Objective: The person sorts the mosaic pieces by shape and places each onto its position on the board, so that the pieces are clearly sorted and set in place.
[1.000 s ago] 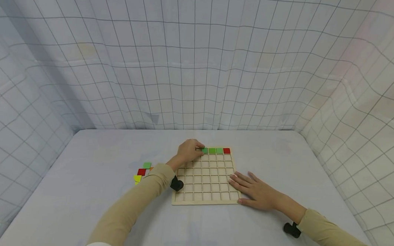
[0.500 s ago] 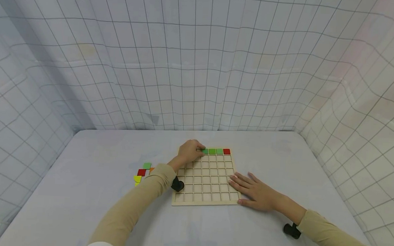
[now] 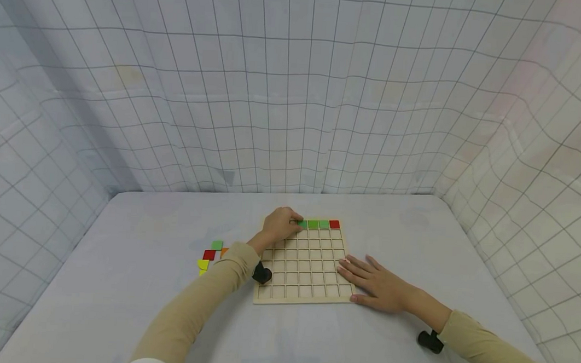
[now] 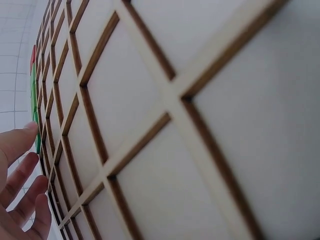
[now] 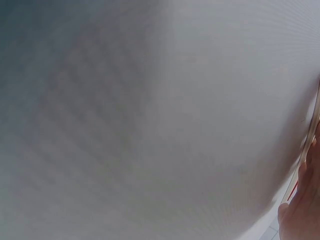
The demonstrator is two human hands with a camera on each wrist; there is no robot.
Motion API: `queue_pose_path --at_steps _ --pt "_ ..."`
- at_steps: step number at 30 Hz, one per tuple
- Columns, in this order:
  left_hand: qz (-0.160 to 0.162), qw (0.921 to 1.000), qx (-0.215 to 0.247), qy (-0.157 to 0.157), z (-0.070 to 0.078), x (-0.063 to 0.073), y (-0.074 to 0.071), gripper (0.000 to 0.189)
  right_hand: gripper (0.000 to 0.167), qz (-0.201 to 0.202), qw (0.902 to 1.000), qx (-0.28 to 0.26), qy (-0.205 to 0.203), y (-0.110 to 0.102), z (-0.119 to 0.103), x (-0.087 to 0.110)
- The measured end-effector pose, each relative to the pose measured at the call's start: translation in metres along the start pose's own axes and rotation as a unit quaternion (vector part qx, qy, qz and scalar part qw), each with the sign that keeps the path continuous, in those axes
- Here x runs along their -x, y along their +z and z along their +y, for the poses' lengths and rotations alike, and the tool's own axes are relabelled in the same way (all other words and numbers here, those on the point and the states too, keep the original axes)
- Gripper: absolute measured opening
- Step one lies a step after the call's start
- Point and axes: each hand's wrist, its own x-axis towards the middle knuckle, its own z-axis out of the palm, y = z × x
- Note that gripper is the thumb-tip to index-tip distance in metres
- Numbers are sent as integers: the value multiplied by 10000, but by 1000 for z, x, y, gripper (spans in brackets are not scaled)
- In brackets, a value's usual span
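Grid board [image 3: 309, 301]: pale wood, flat on the tabletop [image 3: 397, 220]; brown-sided ribs divide it into square compartments; right hand [image 3: 380, 286] rests spread on its right edge.
Corner red tile [image 3: 335, 224]: square, lying flat in the far right compartment.
Light green tile [image 3: 324, 224]: same row, directly left of the red.
Green tile [image 3: 313, 224]: next leftward, flat in its compartment.
Bluish-green tile [image 3: 304, 225]: fourth from the right, pinched at its left end by the left hand [image 3: 278, 225].
Loose tiles: beside the board's left edge, one green [image 3: 217, 245], one red [image 3: 209, 254], one yellow [image 3: 203, 264] and not square; an orange tile [image 3: 225, 251] and a second yellow tile [image 3: 202, 272] partly hidden by the sleeve [image 3: 211, 287].
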Motion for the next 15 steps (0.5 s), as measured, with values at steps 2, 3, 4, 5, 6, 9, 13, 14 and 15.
queue_pose_path --at_steps 2,3,4,5,6,9,13,14,15 --pt "-15 10000 38 -22 1 1 -2 26 67 -7 10000 -10 4 0 0 0" --pt "-21 10000 71 -30 1 2 -3 27 67 -7 10000 -12 5 0 0 0" --pt "-26 9999 94 -38 2 3 -3 27 67 -11 10000 -8 3 0 0 -1" --pt "-23 9999 113 -47 2 4 -4 27 67 -14 10000 -5 0 0 0 -1" --pt "-12 9999 104 -48 2 5 -5 27 67 -17 10000 3 -3 0 0 -1" --pt "-14 9998 163 -109 2 7 -9 28 67 -29 10000 16 -7 0 0 -1" --pt "45 9996 224 -159 2 11 -13 28 67 -29 10000 -25 -8 -2 -2 -1" --pt "85 9996 234 -152 1 12 -14 28 67 -28 10000 -33 -12 -2 -2 -1" --pt "110 9995 236 -158 1 13 -15 28 67 -23 10000 -50 -16 -3 -2 -1"
